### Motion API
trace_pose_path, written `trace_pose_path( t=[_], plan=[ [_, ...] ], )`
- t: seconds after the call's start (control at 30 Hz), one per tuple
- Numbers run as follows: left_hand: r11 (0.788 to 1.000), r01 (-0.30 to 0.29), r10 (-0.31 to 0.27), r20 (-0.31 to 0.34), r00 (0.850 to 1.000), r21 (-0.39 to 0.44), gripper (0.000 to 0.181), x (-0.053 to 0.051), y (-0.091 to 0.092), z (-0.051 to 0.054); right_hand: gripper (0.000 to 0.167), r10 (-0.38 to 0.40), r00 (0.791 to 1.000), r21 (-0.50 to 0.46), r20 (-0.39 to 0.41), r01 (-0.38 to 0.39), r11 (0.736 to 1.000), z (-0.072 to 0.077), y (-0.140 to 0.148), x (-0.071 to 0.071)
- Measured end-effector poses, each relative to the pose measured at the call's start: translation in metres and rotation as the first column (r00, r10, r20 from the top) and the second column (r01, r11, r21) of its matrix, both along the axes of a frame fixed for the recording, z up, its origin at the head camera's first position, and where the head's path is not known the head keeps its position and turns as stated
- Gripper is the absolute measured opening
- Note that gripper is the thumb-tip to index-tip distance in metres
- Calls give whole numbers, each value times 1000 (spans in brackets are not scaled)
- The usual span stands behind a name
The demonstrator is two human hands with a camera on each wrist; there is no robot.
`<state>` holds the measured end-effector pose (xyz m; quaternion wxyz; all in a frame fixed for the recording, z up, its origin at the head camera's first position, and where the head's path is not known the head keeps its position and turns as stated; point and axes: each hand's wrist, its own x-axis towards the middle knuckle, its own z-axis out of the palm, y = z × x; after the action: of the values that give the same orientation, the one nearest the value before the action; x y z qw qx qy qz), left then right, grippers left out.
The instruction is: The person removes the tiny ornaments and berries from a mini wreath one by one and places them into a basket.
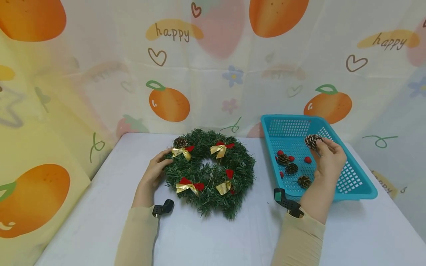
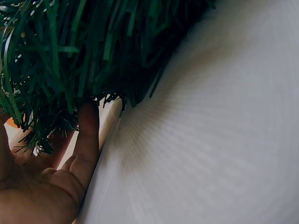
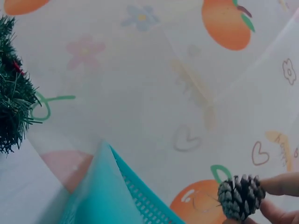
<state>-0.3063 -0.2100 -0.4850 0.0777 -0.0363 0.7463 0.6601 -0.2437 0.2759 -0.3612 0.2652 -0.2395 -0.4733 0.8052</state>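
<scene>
A green wreath (image 1: 241, 162) lies on the white table, trimmed with several gold-and-red bows and one pine cone (image 1: 180, 142) at its upper left. My left hand (image 1: 155, 170) holds the wreath's left edge; in the left wrist view the fingers (image 2: 86, 144) reach into the dark green needles (image 2: 93, 51), which hide some fingertips. Above the blue basket (image 1: 361, 190), my right hand (image 1: 331, 159) pinches a pine cone (image 1: 312, 141) with white-tipped scales. The right wrist view shows this pine cone (image 3: 240, 197) between thumb and fingers.
Inside the basket, on its left side, lie several pine cones (image 1: 291, 169) and small red balls (image 1: 307, 159). It stands to the right of the wreath on the white tabletop (image 1: 199, 240). A printed cloth (image 1: 213, 85) hangs behind the table.
</scene>
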Motion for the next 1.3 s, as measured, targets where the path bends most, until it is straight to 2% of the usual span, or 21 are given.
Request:
trace_pose_path(
  t=[0.13,0.33,0.63,0.9,1.03,1.3],
  plan=[
    [1000,-2,2,-1,1000,-1,59,0,-1,-1,16,0,997,22,72,-2,1000,1,0,0],
    [1000,-1,1,-10,1000,2,58,0,-2,-1,14,5,991,36,131,-10,999,2,0,1],
    [999,5,-4,-5,1000,39,59,1,-2,-1,18,-5,992,28,123,2,1000,1,-1,3],
    [1000,-1,1,-8,1000,16,58,2,-1,1,17,-8,994,23,105,6,1000,2,-2,2],
    [1000,2,-2,-6,1000,12,58,2,0,1,22,0,994,40,114,-5,999,2,-3,1],
    [1000,5,-5,1,1000,16,58,3,1,2,17,14,994,41,108,-18,999,3,-3,1]
  ],
)
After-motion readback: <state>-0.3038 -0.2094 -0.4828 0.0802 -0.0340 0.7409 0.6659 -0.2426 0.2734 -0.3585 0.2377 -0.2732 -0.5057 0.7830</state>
